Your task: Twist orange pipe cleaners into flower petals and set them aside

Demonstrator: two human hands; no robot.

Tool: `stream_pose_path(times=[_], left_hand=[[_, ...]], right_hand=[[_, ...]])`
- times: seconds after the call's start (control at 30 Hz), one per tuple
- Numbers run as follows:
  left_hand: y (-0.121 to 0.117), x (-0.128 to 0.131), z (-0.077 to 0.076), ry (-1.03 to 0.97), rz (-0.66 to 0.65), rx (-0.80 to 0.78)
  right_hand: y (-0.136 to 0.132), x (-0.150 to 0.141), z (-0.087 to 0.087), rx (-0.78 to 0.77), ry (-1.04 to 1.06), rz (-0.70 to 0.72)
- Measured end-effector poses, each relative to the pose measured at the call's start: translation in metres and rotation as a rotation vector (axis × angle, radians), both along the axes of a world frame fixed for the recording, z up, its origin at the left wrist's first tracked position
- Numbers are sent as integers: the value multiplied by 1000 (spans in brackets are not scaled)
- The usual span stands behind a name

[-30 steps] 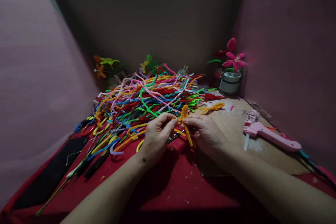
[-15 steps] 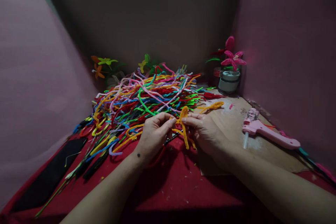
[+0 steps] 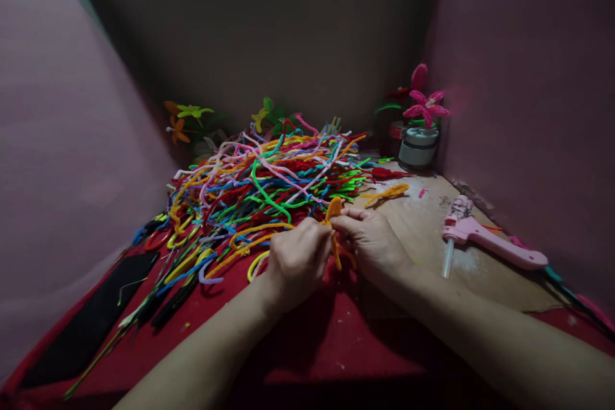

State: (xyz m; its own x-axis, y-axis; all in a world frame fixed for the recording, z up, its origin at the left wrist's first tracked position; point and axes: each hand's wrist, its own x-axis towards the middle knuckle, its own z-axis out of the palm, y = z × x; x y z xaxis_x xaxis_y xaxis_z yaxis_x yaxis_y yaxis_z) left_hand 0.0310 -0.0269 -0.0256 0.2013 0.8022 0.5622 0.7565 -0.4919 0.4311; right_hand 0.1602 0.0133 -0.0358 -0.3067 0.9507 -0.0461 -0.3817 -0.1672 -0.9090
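Holding one orange fuzzy piece [image 3: 334,207]: left hand [image 3: 298,256] and right hand [image 3: 368,235], meeting over the middle of the red-covered desk [image 3: 298,362], back from its near edge.

Left grip: fingers together, clamped on the orange fuzzy piece; the exact pinch is hidden behind the knuckles.

Right grip: thumb and forefinger clamped on the same piece, a rounded loop standing above them and strands hanging below.

Pile of coloured fuzzy stems [image 3: 269,173], tangled: beyond the left hand, towards the far edge.

Brown board [image 3: 423,224]: right part of the desk, reaching towards the right edge. On it, one pink glue gun [image 3: 500,245], clear stick pointing to the near edge; one looped orange piece [image 3: 394,191], just beside the pile; one small pink scrap [image 3: 421,193].

Grey jar [image 3: 418,152]: far right corner, pink flower [image 3: 426,107] above it.

Black flat item [image 3: 91,320]: along the left edge, a thin bent wire [image 3: 125,286] lying across it.

Orange flower [image 3: 177,131] and yellow-green flower [image 3: 193,111]: far left corner.
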Motion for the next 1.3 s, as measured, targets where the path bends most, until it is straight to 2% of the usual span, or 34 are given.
stream_pose_path(times=[0.07,0.13,0.23,0.33,0.43,0.53,0.67,0.77,0.9,0.97,1.07,1.3], left_hand=[[1,0,-2,96,-53,10],[2,0,0,14,-86,-51],[7,-2,7,-335,-62,-227],[11,-4,13,-671,-25,-483],[14,-5,11,-898,-99,-730],[15,-4,7,-1038,-166,-838],[13,-3,9,-1012,-189,-776],[9,-2,13,-812,-123,-629],[5,1,15,-518,9,-409],[5,1,14,-527,59,-395],[7,0,14,-649,85,-434],[11,-2,16,-790,16,-565]], right_hand=[[0,-2,-3,-27,46,-5],[1,-2,-4,-51,97,-2],[2,-2,-3,-71,154,20],[3,-2,-1,-61,185,53],[3,-2,-2,-52,216,82],[2,-2,-3,-48,216,94],[2,-2,-3,-49,177,73],[1,-1,-4,-41,111,36],[-1,-1,-5,-48,90,62],[-3,-1,-3,-62,106,83],[-4,-1,-1,-57,116,106],[-2,1,-4,-11,97,116]])
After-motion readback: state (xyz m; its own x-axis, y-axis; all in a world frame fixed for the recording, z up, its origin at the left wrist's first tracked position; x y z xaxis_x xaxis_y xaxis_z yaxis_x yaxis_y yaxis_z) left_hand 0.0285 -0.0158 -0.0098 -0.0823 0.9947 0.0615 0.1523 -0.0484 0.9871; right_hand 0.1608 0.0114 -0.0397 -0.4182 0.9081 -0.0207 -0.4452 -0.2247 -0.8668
